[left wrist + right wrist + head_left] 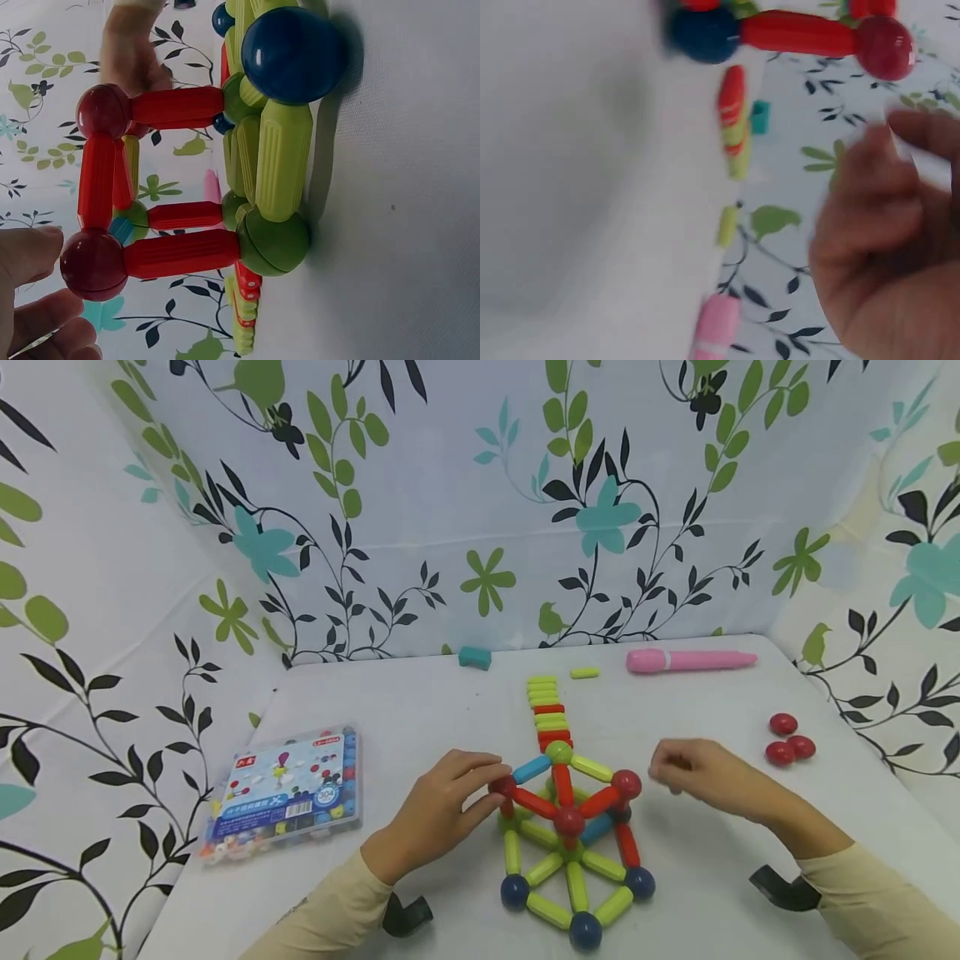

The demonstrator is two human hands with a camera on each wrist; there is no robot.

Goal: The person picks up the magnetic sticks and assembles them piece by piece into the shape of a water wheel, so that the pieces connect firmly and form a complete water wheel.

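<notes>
A ball-and-stick model (569, 821) stands on the white table, made of red, yellow-green and blue rods joined by coloured balls. Three dark blue balls lie along its near base, and red balls sit at its upper corners. At the upper left corner, my left hand (442, 810) holds a red ball (94, 264) between thumb and fingers. My right hand (693, 772) hovers just right of the model, apart from the upper right red ball (885, 48). Its fingers are loosely curled with nothing visible in them, and they blur in the right wrist view.
A clear plastic box of coloured beads (285, 793) lies at the left. Behind the model runs a row of yellow-green and red rods (551, 714). Farther back are a teal piece (475, 658) and a pink pen-shaped tool (690, 661). Three red balls (789, 744) rest at right.
</notes>
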